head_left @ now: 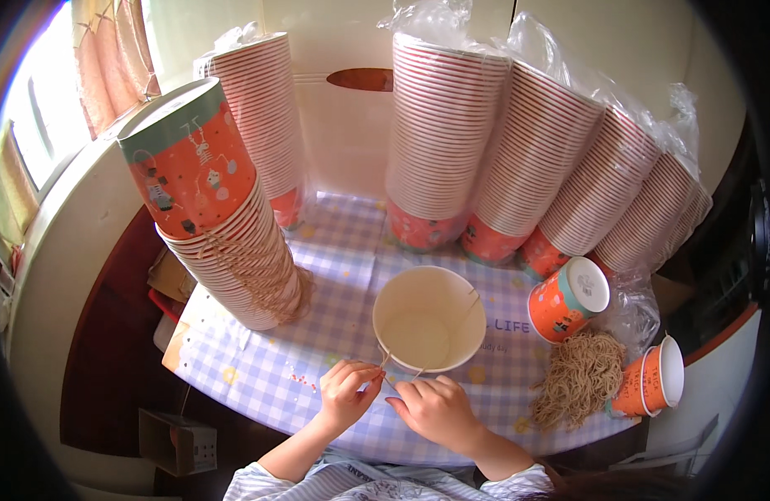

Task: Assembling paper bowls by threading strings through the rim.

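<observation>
A large paper bucket (pixel 418 330), white inside, stands with its mouth up just beyond my hands. Thin tan twine (pixel 386 361) shows at its near rim, and another bit of it lies against the inner wall on the far right. My left hand (pixel 348 392) pinches the twine by the near left of the rim. Close beside it, my right hand (pixel 441 411) has thumb and fingers pressed together on the twine too. The short stretch between my fingertips is thin, and I cannot make out whether it is knotted.
At left rises a stack of buckets (pixel 234 275) draped with twine, an orange one upside down on top. Tall plastic-wrapped stacks (pixel 447 125) line the back. A tangled twine heap (pixel 578 377), an upturned orange bucket (pixel 560 305) and tipped cups (pixel 643 380) sit right on the checked tablecloth (pixel 260 367).
</observation>
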`<control>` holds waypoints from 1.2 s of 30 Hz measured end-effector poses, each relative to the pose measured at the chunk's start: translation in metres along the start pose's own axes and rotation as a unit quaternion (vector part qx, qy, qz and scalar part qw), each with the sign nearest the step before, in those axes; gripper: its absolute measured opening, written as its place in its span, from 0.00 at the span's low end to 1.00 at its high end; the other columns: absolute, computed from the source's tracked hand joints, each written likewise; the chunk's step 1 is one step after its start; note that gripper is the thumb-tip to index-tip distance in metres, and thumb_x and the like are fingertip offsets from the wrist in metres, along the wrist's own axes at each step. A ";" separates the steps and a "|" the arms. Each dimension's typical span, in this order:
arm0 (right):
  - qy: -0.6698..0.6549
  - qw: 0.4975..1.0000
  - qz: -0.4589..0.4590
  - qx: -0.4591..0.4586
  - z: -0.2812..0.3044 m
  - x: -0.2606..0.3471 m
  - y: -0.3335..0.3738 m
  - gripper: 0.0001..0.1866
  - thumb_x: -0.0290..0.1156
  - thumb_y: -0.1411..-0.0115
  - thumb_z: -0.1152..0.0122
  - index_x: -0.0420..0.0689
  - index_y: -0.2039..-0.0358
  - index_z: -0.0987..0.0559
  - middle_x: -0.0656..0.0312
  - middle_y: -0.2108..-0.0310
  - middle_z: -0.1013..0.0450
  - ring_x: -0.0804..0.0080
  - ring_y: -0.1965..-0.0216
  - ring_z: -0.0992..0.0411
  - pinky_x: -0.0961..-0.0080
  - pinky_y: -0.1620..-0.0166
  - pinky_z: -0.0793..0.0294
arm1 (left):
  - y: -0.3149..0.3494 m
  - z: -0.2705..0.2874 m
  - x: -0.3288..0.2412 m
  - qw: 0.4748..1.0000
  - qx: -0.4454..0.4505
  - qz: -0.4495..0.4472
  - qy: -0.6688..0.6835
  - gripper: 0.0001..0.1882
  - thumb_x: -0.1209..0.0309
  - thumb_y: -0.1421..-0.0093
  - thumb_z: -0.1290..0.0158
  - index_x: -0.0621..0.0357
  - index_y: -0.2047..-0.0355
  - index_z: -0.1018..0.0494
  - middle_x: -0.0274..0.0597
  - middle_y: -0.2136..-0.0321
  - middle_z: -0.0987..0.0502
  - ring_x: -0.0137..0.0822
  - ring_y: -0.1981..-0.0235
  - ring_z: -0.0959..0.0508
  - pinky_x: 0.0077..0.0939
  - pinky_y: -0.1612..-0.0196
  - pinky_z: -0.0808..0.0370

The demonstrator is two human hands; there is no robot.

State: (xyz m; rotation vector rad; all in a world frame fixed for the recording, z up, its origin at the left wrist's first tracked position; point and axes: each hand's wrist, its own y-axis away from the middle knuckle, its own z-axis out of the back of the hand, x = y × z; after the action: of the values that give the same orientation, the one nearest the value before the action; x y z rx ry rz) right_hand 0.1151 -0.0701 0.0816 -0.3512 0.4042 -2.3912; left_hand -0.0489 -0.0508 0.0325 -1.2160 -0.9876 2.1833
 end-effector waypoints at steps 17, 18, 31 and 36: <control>-0.077 0.992 -0.014 -0.103 -0.043 -0.024 0.003 0.04 0.29 0.54 0.41 0.48 0.79 0.27 0.65 0.85 0.31 0.70 0.80 0.29 0.74 0.72 0.32 | 0.025 -0.023 0.013 0.834 0.088 0.400 0.369 0.09 0.75 0.45 0.48 0.66 0.64 0.28 0.38 0.70 0.25 0.25 0.68 0.26 0.17 0.65 0.30; -0.077 0.992 -0.012 -0.098 -0.045 -0.025 0.003 0.04 0.29 0.54 0.41 0.48 0.79 0.28 0.65 0.85 0.31 0.70 0.81 0.30 0.74 0.73 0.32 | 0.025 -0.023 0.012 0.821 0.094 0.388 0.409 0.09 0.75 0.45 0.48 0.66 0.64 0.28 0.38 0.69 0.25 0.26 0.67 0.27 0.17 0.64 0.30; -0.126 0.987 -0.007 -0.104 -0.040 -0.021 0.003 0.05 0.25 0.57 0.42 0.46 0.84 0.29 0.64 0.87 0.33 0.68 0.83 0.31 0.74 0.76 0.33 | 0.034 -0.020 0.018 0.568 0.077 0.545 0.612 0.06 0.75 0.46 0.47 0.62 0.67 0.28 0.38 0.69 0.25 0.28 0.67 0.27 0.21 0.61 0.30; -0.148 0.984 0.016 -0.093 -0.031 -0.021 -0.003 0.04 0.23 0.60 0.43 0.46 0.86 0.29 0.64 0.87 0.32 0.68 0.82 0.31 0.74 0.74 0.33 | 0.028 -0.022 0.016 0.530 0.049 0.551 0.643 0.04 0.73 0.45 0.47 0.60 0.70 0.27 0.36 0.71 0.25 0.26 0.68 0.28 0.20 0.62 0.32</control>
State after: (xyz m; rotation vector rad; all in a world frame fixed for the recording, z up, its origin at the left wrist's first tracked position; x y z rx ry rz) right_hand 0.1181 -0.0481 0.0511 -0.7675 0.4918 -2.2283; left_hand -0.0391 -0.0497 -0.0053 -3.0446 0.7761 0.9092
